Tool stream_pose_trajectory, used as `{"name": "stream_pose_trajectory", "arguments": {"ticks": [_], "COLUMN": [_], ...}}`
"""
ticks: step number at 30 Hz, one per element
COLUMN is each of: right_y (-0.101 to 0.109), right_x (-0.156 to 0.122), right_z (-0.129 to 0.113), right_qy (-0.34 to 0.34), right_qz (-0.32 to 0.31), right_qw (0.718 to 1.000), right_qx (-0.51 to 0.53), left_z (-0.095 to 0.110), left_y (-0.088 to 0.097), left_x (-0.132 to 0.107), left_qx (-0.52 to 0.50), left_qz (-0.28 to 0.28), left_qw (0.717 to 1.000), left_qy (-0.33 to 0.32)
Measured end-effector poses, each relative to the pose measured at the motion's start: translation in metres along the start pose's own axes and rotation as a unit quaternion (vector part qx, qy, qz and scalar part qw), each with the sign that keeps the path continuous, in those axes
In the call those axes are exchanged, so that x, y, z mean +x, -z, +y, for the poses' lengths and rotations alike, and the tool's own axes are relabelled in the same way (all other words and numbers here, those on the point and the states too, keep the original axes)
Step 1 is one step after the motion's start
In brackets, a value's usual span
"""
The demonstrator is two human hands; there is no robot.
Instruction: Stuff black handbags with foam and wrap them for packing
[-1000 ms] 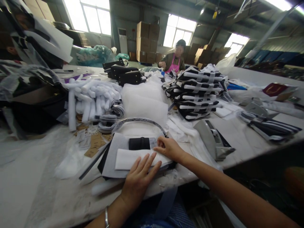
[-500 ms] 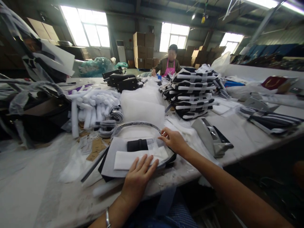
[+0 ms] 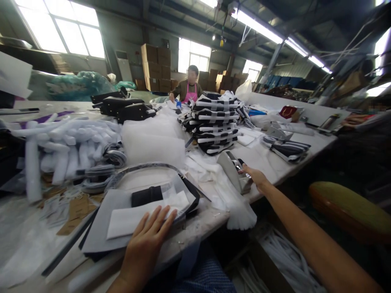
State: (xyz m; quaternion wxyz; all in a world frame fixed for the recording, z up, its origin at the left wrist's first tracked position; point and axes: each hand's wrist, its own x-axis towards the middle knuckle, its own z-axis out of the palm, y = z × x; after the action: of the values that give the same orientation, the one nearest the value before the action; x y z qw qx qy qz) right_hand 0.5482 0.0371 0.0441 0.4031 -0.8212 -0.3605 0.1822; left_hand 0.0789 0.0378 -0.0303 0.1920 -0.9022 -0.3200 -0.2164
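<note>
My left hand (image 3: 148,238) lies flat with its fingers spread on a folded white foam sheet (image 3: 128,219). Beneath the sheet is a dark handbag (image 3: 191,191), lying flat and partly covered by grey-white lining paper (image 3: 97,236). Its wrapped handle (image 3: 146,165) arches toward the far side, and a small black roll-like piece (image 3: 147,196) rests above the foam. At the grey tape dispenser (image 3: 230,173) to the right, my right hand (image 3: 256,177) has its fingertips pinched together near the front, where a shiny bit of clear tape shows.
Stacked black bags with white wrapping (image 3: 215,122) stand beyond the dispenser. White foam rolls (image 3: 70,142) and brown tags (image 3: 75,211) lie at left, with foam sheets (image 3: 154,140) behind the handbag. A co-worker in a pink apron (image 3: 191,93) is across the table. A stool (image 3: 345,207) stands at right.
My right hand has left the handle's end on the handbag and moved right to the tape dispenser. The left hand stays on the foam. The view has turned right.
</note>
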Motion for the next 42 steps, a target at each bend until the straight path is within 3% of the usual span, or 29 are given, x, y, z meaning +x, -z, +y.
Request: {"name": "stream_pose_trajectory", "arguments": {"ticks": [5, 9, 13, 18, 21, 24, 28, 33, 37, 42], "right_y": [0.000, 0.020, 0.046, 0.063, 0.058, 0.047, 0.031, 0.025, 0.041, 0.070], "right_x": [0.004, -0.011, -0.044, -0.081, -0.092, -0.095, -0.089, -0.067, -0.058, -0.079], "right_z": [-0.017, -0.031, -0.031, -0.011, 0.011, 0.036, 0.060, 0.066, 0.061, 0.040], "right_qy": [-0.068, -0.067, -0.054, -0.085, -0.130, -0.132, -0.099, -0.033, 0.046, 0.139], "right_qz": [-0.048, -0.050, -0.045, -0.049, -0.063, -0.056, -0.027, 0.047, 0.101, 0.139], "right_qw": [0.987, 0.973, 0.963, 0.954, 0.952, 0.956, 0.972, 0.994, 0.992, 0.953], "right_qx": [0.139, 0.213, 0.262, 0.284, 0.269, 0.257, 0.214, 0.088, -0.063, -0.232], "left_z": [-0.001, -0.002, -0.001, -0.001, -0.001, -0.001, -0.001, -0.001, 0.000, 0.000], "left_y": [-0.003, -0.002, -0.001, -0.001, 0.000, 0.001, 0.001, 0.000, 0.000, 0.000], "left_x": [-0.002, -0.002, 0.000, 0.001, 0.000, -0.001, 0.000, 0.000, -0.001, -0.001], "left_qx": [0.001, -0.005, -0.009, -0.012, -0.016, -0.017, -0.016, -0.022, -0.032, -0.052], "left_qz": [-0.002, 0.005, 0.008, 0.004, 0.005, 0.005, 0.013, 0.010, 0.006, 0.018], "left_qw": [1.000, 1.000, 1.000, 1.000, 1.000, 1.000, 1.000, 1.000, 0.999, 0.998], "left_qy": [-0.002, -0.003, -0.001, -0.001, 0.002, 0.000, -0.001, 0.001, 0.007, 0.011]}}
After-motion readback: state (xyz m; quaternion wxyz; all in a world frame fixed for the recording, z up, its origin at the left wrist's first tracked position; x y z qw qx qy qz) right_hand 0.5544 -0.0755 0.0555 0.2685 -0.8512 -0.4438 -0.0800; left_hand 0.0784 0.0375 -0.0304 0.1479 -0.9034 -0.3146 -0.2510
